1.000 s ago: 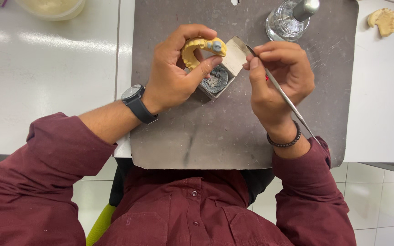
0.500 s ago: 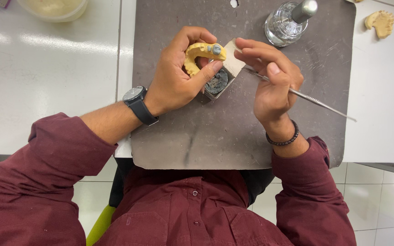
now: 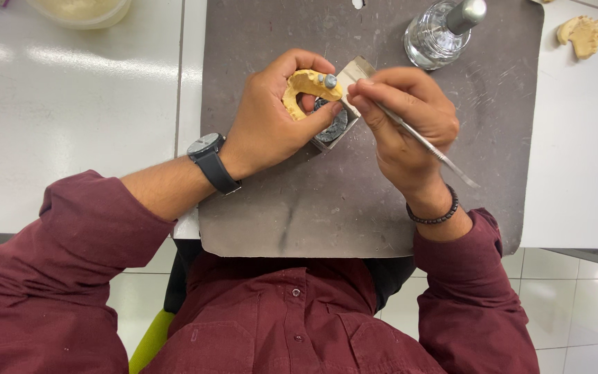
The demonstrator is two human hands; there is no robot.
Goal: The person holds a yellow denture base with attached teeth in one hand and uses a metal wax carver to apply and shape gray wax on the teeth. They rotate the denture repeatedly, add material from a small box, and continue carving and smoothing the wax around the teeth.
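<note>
Inventory, left to right, as I read it from the head view.

1. Tub [image 3: 77,10], pale, at the far left edge of the white tabletop [image 3: 70,138]; well apart from the work.
2. Grey mat [image 3: 382,208], laid on the tabletop under both hands, probably to catch scrapings.
3. Left hand [image 3: 268,125], wristwatch [image 3: 209,159] on the wrist. It is closed around a yellow plaster jaw cast [image 3: 306,86], thumb below and fingers curled over the top, which I judge steadies the cast for fine work. The cast is held just above the mat near its middle. Its horseshoe arch opens down toward the palm; its long axis runs roughly left to right, and one end carries a small grey blob [image 3: 328,80] that faces the right hand.
4. Small open box [image 3: 340,118] with dark grey contents, on the mat directly beneath the cast, partly hidden by the fingers; kept close, I judge, for short reach.
5. Right hand [image 3: 410,118], bead bracelet [image 3: 437,211] at the wrist, pinching a thin metal tool [image 3: 423,142] like a pen. Its tip, hidden by the fingertips, aims up-left at the cast; the handle trails down-right.
6. Glass bottle [image 3: 437,34], upright, far right of the mat.
7. Second yellow cast [image 3: 579,34], on the tabletop beyond the mat.
</note>
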